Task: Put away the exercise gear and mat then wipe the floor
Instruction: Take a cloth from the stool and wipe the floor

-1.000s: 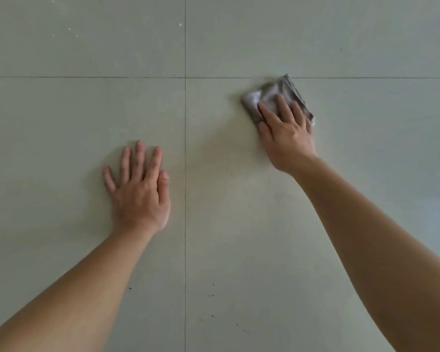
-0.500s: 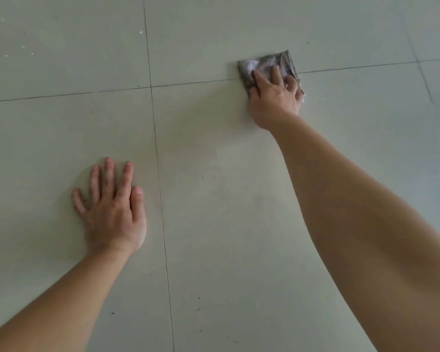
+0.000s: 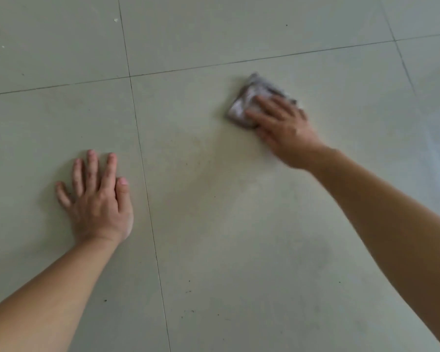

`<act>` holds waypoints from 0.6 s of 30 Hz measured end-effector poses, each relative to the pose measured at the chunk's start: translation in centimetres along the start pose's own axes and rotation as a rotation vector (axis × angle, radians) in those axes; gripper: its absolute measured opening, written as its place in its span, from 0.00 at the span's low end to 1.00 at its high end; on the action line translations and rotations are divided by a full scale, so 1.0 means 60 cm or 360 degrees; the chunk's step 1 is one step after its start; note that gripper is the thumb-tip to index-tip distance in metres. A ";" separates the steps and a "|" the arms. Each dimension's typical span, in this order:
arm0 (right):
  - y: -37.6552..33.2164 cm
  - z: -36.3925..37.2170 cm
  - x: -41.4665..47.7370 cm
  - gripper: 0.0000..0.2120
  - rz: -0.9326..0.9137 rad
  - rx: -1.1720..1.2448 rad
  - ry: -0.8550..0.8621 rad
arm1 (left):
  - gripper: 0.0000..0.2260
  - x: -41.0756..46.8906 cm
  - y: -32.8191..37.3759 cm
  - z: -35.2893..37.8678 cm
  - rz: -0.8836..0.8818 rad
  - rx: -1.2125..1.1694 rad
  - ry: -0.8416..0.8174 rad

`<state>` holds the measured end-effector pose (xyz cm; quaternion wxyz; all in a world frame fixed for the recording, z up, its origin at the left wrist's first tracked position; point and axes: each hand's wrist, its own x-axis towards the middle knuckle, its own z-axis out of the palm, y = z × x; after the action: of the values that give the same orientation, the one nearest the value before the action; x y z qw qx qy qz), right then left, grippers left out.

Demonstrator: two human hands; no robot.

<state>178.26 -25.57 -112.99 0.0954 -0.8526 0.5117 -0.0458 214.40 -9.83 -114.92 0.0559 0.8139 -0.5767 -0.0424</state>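
**Kid:** Where are your right fingers (image 3: 271,106)?

**Friend:** They lie flat and straight on top of the cloth (image 3: 247,100). They press it down. They are not curled round it. They look a bit blurry.

**Kid:** And where is the cloth?

**Friend:** It is grey with white bits, all bunched up. It lies on the floor (image 3: 226,224), partly under your right hand (image 3: 286,129). It is on the tile to the right of the long dark line (image 3: 148,207). It is near the far edge of that tile but does not touch it.

**Kid:** What about your left fingers (image 3: 93,166)?

**Friend:** They are straight and spread out, flat on the floor. They hold nothing. Your left hand (image 3: 99,201) rests palm down on the next tile, just left of the long dark line and well apart from the cloth.

**Kid:** What is farther out?

**Friend:** Your left arm (image 3: 48,295) comes in from the bottom left corner. Your right arm (image 3: 391,224) comes in from the right side. Both are bare. The floor is pale tiles with thin dark lines between them. Small dark specks (image 3: 188,292) lie near the bottom, and a few white specks (image 3: 115,20) lie at the top left.
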 end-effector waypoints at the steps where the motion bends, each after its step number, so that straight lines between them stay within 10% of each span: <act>1: 0.025 -0.016 0.000 0.23 0.0261 0.0038 -0.0005 | 0.24 -0.001 0.000 -0.001 0.0000 -0.0005 -0.0004; 5: -0.006 -0.031 -0.037 0.23 0.0851 0.0138 0.0084 | 0.25 0.000 0.003 -0.004 -0.0013 -0.0023 -0.0022; 14: -0.204 0.020 -0.270 0.20 -0.0586 0.0191 -0.0276 | 0.25 -0.001 0.006 -0.005 -0.0002 -0.0026 -0.0030; 18: -0.053 -0.015 -0.264 0.18 0.0173 0.0138 -0.0011 | 0.25 -0.002 0.005 -0.005 0.0019 -0.0001 -0.0053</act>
<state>173.33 -10.24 -111.15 0.1363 -0.8189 0.5544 -0.0596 214.10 -9.81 -114.56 0.0468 0.8096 -0.5824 -0.0557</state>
